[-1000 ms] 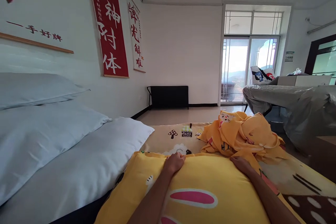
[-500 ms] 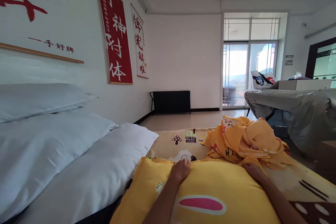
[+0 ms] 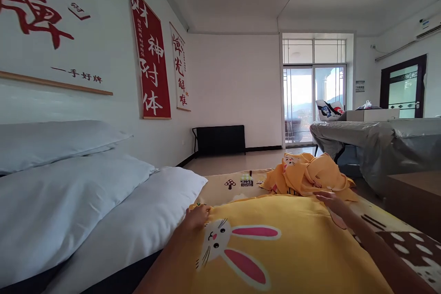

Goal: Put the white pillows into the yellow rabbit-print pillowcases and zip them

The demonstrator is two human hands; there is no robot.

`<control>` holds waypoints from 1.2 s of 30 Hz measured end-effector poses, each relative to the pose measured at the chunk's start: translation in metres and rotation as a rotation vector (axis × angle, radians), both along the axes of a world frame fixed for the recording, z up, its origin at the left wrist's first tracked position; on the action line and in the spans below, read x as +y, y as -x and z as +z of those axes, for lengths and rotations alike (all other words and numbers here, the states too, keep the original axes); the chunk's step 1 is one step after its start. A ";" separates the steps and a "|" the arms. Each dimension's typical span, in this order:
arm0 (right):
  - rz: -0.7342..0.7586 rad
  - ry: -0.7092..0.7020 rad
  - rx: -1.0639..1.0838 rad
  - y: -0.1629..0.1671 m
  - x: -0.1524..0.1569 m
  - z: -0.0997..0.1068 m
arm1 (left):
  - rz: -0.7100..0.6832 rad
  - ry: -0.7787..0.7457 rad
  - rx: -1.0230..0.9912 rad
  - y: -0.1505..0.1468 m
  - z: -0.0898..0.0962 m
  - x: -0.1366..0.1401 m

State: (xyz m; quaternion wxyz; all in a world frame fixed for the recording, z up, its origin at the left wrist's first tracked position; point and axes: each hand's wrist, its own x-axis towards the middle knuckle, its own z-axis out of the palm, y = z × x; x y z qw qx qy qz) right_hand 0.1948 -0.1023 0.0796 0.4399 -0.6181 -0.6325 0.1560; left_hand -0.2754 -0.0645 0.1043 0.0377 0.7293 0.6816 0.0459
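A plump yellow pillow (image 3: 296, 248) printed with a white rabbit's face and pink-lined ears lies right in front of me. At its far left corner, my left hand (image 3: 198, 217) is closed on the pillowcase, fingers curled over the fabric. My right hand (image 3: 331, 201) rests at the far right edge of the pillow with its fingers stretched out, holding nothing. Just beyond that hand sits a crumpled heap of orange-yellow cloth (image 3: 310, 172) with cartoon prints.
White pillows (image 3: 138, 225) are piled on the left against the wall. Beneath everything spreads a beige patterned sheet (image 3: 217, 183). At right stand a brown box (image 3: 413, 197) and a plastic-covered table (image 3: 375, 135). A black folded frame (image 3: 220, 140) leans by the far wall.
My left hand has moved left along the pillow's far edge to its corner. The rabbit's face has come into view. My right hand's fingers are now lifted and straighter. The view has tilted up.
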 end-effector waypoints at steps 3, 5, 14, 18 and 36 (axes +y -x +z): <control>0.126 0.018 -0.148 0.073 -0.001 0.014 | -0.176 -0.099 -0.004 -0.054 0.012 -0.019; 0.192 0.003 -0.242 0.127 -0.006 0.010 | -0.307 -0.147 -0.012 -0.089 0.007 -0.035; 0.354 -0.017 -0.549 0.188 -0.003 -0.028 | -0.411 -0.111 -0.175 -0.108 -0.045 -0.052; 0.458 0.042 -0.458 0.148 0.017 -0.032 | -0.378 -0.132 -0.195 -0.085 -0.052 -0.032; -0.197 -0.103 -0.557 -0.022 -0.025 -0.084 | -0.323 -0.407 0.048 -0.018 -0.064 -0.048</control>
